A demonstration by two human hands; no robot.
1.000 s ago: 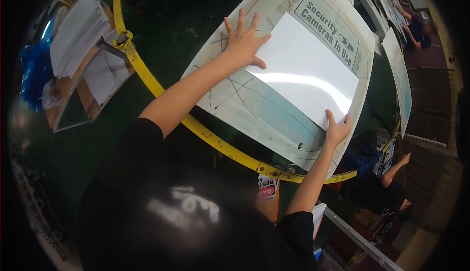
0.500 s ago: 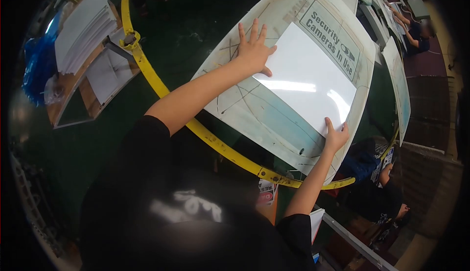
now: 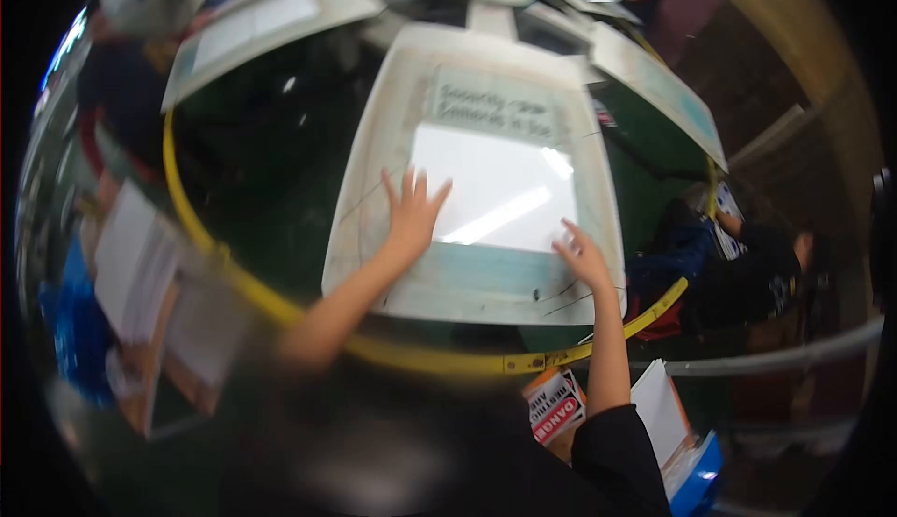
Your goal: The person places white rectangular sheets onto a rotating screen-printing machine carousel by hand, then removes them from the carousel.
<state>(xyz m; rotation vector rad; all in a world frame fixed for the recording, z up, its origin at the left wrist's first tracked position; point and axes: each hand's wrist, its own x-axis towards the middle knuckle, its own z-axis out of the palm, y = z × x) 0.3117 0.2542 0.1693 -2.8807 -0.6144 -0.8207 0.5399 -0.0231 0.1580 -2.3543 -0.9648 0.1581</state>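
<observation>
One left hand [image 3: 411, 223], one right hand [image 3: 586, 260], one white sheet [image 3: 495, 181] between them, one worktop [image 3: 448, 300] under that sheet, one lettered panel [image 3: 493, 113], one DANGER sign [image 3: 559, 414].

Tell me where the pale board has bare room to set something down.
Clearest: the strip of pale board between the white sheet and the board's near edge, the forearms flanking it. A slimmer margin lies right of the sheet. Crowded: the sheet's left edge, by the left hand, and near right corner, by the right hand.
</observation>
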